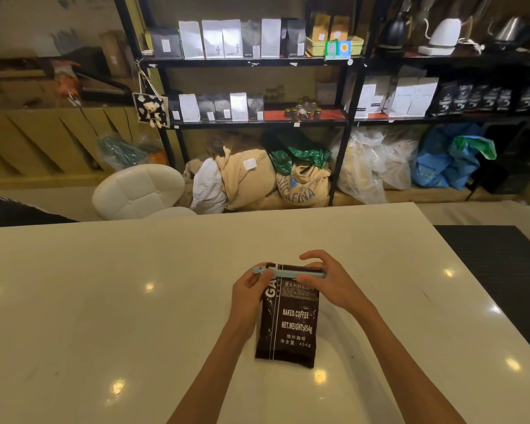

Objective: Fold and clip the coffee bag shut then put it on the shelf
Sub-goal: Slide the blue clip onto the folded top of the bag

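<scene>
A dark brown coffee bag (289, 322) with white print lies flat on the white table (135, 301), its top pointing away from me. A light blue clip (283, 273) runs across the bag's folded top edge. My left hand (248, 293) grips the clip's left end and the bag's left side. My right hand (328, 281) pinches the clip's right end, fingers curled over the top. The black shelf (257, 61) stands beyond the table, lined with white and dark coffee bags.
A white padded stool (138, 191) stands behind the table at the left. Burlap and plastic sacks (288, 175) fill the floor under the shelf. Kettles (441, 35) sit on the upper right shelf. A dark mat (502, 270) borders the table's right side.
</scene>
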Demonstrator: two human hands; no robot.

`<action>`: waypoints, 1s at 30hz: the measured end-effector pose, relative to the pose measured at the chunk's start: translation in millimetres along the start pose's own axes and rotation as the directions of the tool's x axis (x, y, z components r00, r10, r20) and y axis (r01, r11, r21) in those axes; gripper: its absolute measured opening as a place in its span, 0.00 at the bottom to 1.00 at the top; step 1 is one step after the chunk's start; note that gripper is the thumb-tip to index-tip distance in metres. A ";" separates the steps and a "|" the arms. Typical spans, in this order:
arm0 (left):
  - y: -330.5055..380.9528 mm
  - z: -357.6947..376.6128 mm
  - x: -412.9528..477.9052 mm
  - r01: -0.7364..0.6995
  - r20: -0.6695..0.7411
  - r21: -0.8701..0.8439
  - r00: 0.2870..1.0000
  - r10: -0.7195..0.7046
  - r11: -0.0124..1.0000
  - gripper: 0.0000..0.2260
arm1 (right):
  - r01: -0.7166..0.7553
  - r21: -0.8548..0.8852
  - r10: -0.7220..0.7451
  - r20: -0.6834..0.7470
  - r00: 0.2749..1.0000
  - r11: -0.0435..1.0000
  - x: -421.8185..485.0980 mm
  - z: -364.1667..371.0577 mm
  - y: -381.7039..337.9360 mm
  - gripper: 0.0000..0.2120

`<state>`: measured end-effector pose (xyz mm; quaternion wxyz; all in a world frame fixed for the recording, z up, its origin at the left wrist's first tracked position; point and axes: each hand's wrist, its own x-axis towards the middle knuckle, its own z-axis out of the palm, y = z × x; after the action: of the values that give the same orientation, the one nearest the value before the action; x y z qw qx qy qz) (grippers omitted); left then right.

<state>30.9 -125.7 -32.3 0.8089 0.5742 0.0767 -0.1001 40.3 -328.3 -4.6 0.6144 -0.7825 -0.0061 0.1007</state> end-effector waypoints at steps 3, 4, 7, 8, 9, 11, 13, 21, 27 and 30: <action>-0.8 4.4 0.1 -0.001 -0.027 -0.035 1.000 0.000 0.999 0.12 | 0.008 0.012 -0.007 -0.008 1.000 1.000 0.7 -0.6 1.8 0.18; -1.4 5.6 0.5 0.002 -0.040 -0.037 0.999 -0.003 0.999 0.10 | 0.006 0.014 -0.006 -0.009 1.000 1.000 1.1 -0.8 2.0 0.18; -2.0 7.3 1.5 0.005 -0.072 -0.045 0.997 -0.009 0.999 0.03 | 0.000 0.022 0.000 -0.005 1.000 1.000 2.1 -1.6 2.3 0.17; -1.7 7.4 1.5 0.006 -0.078 -0.044 0.997 -0.010 0.999 0.03 | 0.002 0.025 -0.002 -0.003 1.000 1.000 2.3 -1.8 2.4 0.17; -1.3 7.4 1.4 0.006 -0.083 -0.041 0.996 -0.009 0.999 0.03 | 0.004 0.028 -0.004 0.001 1.000 1.000 2.4 -1.8 2.3 0.16; -0.9 7.3 1.1 -0.004 -0.096 -0.039 0.995 0.000 0.999 0.04 | 0.009 0.035 -0.010 0.010 1.000 0.999 2.6 -1.2 2.0 0.16; -0.2 6.8 1.4 -0.013 -0.108 -0.027 0.994 0.010 1.000 0.05 | 0.011 0.027 -0.011 0.014 1.000 1.000 3.5 0.2 1.7 0.16; -1.8 6.3 2.1 -0.023 -0.140 -0.023 0.990 0.020 0.999 0.06 | 0.024 -0.002 -0.024 0.000 1.000 1.000 5.6 3.0 1.4 0.16; -2.6 11.4 2.8 -0.003 -0.199 -0.065 0.980 -0.010 0.998 0.05 | 0.028 -0.006 -0.028 -0.002 1.000 1.000 5.3 4.1 2.0 0.15; -3.7 13.3 3.0 0.008 -0.231 -0.073 0.973 -0.024 0.997 0.06 | 0.030 -0.010 -0.030 0.000 1.000 1.000 5.4 4.4 2.5 0.15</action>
<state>33.0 -139.7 -32.0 0.8137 0.5519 0.1789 -0.0360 44.6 -324.0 -8.8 0.6119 -0.7854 -0.0180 0.0914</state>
